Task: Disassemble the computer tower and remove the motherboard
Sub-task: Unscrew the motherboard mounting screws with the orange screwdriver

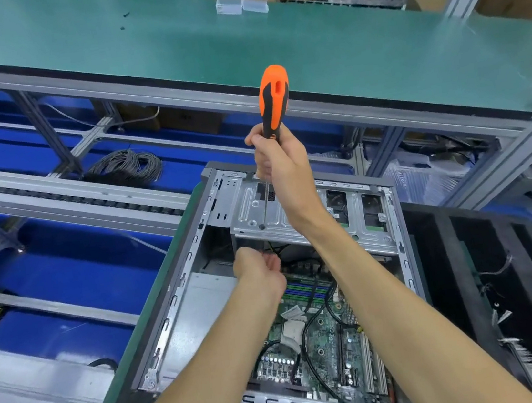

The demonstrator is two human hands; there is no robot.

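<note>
An open grey computer tower (pixel 183 300) lies on its side before me. Its green motherboard (pixel 324 346) with black cables sits inside. My right hand (pixel 278 162) grips an orange-and-black screwdriver (pixel 273 99) upright, and its thin shaft runs down to a screw on the silver drive cage (pixel 335 222). My left hand (pixel 260 273) reaches into the case below the cage, fingers curled near black cables; whether it holds one I cannot tell.
A green-topped workbench (pixel 237 46) runs across the back with two clear plastic boxes (pixel 240 4). Blue conveyor bays with grey rails and a coil of grey cable (pixel 126 165) lie to the left. Black foam trays (pixel 506 288) stand to the right.
</note>
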